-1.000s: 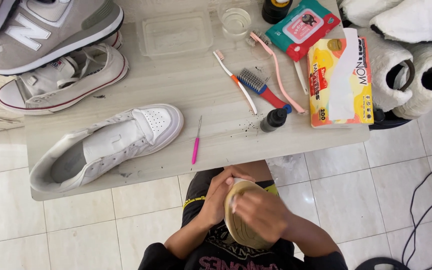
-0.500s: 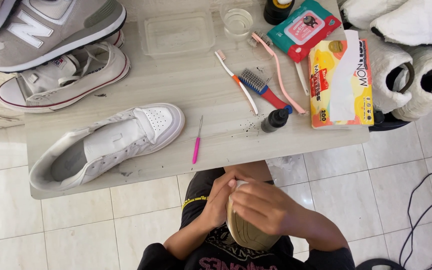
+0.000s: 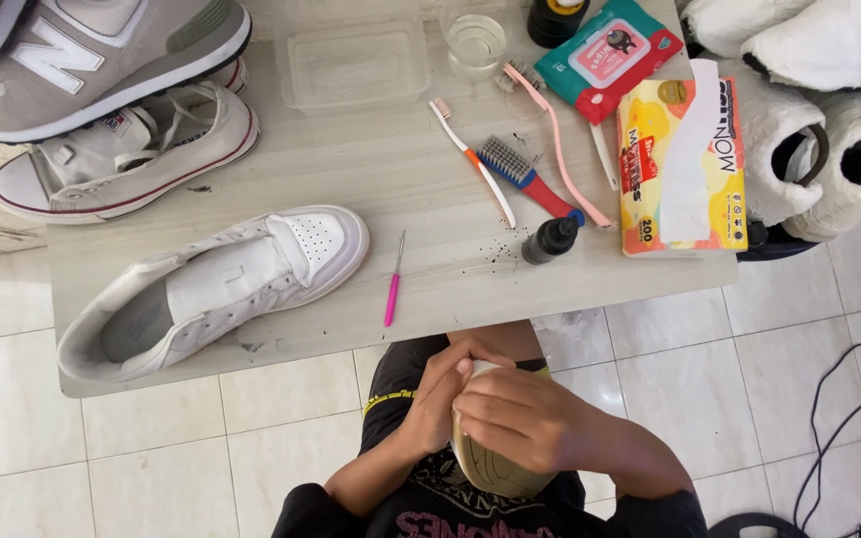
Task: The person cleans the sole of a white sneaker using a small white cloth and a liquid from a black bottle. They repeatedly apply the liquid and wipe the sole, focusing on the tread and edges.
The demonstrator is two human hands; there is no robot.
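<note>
Both hands work below the near edge of the table [image 3: 590, 289], over the person's lap. The left hand [image 3: 440, 403] cups the toe end of a shoe [image 3: 495, 468] held sole-up, its tan ribbed sole facing the camera. The right hand [image 3: 515, 418] is closed across the sole, fingers curled down; whether it holds a small tool or cloth underneath cannot be told. Judged step: cleaning or picking at the sole of the held shoe. The next move would call for a steady left-hand hold while the right works along the grooves, or a reach up to the table for a tool.

On the table, near its near edge, a pink-handled pick [image 3: 392, 289] lies closest to the hands. Just left of it sits a white sneaker [image 3: 221, 284], unlaced, toe pointing toward the middle. Right of the pick stands a small black bottle [image 3: 550, 241] with dark specks scattered beside it. Further back lie a toothbrush [image 3: 470, 159], a blue-and-red brush [image 3: 525, 179] and a pink brush [image 3: 555, 139]. A tissue pack [image 3: 680, 169] sits at the right edge, a wipes packet [image 3: 605, 55] and a clear cup [image 3: 475, 45] along the far edge. Two more sneakers occupy the far left corner.

Nothing blocks the reach to the pick; the white sneaker crowds the left side.
</note>
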